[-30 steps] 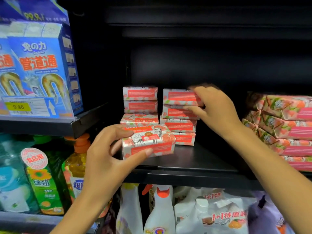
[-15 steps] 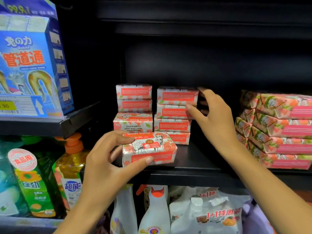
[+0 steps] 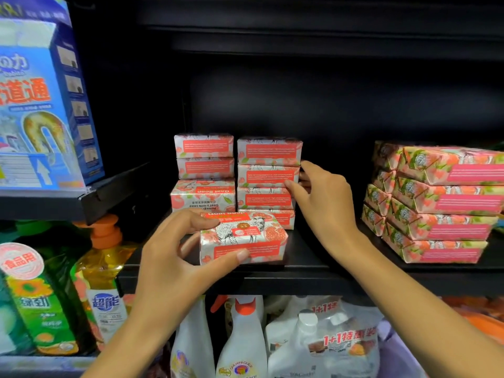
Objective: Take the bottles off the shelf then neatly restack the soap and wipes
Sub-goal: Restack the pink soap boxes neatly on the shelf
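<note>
Pink-wrapped goat soap bar is clamped in the left grip at the shelf's front edge, apparently awaiting its slot, while the right grip curls round the four-high soap stack's side, likely squaring it.

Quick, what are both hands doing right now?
Left hand: closed, holding the front soap box.
Right hand: closed, gripping the right soap stack by its side.

Head camera, one wide-angle view. Position: worn on the person's head. Facing: forward and slightly down, square onto the flat black metal shelf. Range: close, shelving filling the frame.
</note>
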A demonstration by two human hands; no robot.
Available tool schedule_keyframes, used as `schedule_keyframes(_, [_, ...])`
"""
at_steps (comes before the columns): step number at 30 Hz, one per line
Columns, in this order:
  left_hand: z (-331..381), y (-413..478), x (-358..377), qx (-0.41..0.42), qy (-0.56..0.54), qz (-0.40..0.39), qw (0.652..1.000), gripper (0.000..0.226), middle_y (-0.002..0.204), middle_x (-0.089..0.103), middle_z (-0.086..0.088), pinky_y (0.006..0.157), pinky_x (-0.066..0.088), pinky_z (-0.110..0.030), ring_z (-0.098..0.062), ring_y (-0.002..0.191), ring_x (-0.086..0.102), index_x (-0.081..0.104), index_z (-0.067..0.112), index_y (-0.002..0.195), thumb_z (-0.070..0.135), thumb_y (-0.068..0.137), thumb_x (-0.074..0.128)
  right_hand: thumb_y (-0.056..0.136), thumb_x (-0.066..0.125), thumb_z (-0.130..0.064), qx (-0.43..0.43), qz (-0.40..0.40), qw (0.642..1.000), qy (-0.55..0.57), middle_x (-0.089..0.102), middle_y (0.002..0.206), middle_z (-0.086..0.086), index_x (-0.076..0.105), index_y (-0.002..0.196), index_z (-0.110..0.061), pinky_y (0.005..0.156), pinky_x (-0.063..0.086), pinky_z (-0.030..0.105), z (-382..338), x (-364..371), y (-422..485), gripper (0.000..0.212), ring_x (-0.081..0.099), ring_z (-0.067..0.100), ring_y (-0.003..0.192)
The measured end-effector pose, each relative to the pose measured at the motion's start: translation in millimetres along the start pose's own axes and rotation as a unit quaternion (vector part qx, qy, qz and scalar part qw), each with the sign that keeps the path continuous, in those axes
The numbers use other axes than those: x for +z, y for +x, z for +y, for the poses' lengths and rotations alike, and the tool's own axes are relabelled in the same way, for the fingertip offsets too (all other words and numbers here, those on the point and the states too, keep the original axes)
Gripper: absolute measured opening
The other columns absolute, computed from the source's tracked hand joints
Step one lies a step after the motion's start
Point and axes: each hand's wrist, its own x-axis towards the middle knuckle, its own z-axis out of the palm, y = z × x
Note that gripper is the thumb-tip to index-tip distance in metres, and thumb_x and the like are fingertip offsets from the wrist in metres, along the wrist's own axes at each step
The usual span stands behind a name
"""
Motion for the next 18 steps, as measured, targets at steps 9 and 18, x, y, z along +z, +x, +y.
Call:
schedule_keyframes(9, [4,14,14,0.024,0.117,-0.077,0.990,0.048,0.099,0.064,0.017,0.078,0.053,-0.017,0.002,0.096,0.062,0.061,0.025,0.090,0.053,0.055,0.078,0.083,0.056,-0.048,-0.036,-0.127,0.991,0.023,0.065,0.110,-0.012,0.065,0.117,-0.021,0.084,0.042,0.012,9,-53,-59,0.045,0.058,0.005,0.102])
schedule_keyframes(18, [8,13,26,0.067,0.275,-0.098,0.954,0.066,0.104,0.066,0.017,0.082,0.040,-0.012,-0.003,0.091,0.061,0.070,0.016,0.104,0.062,0.058,0.061,0.083,0.051,-0.064,-0.068,-0.238,0.967,-0.059,0.022,0.129,-0.035,0.038,0.137,-0.041,0.088,0.004,-0.008,28,-60,-99,0.060,0.014,-0.018,0.122])
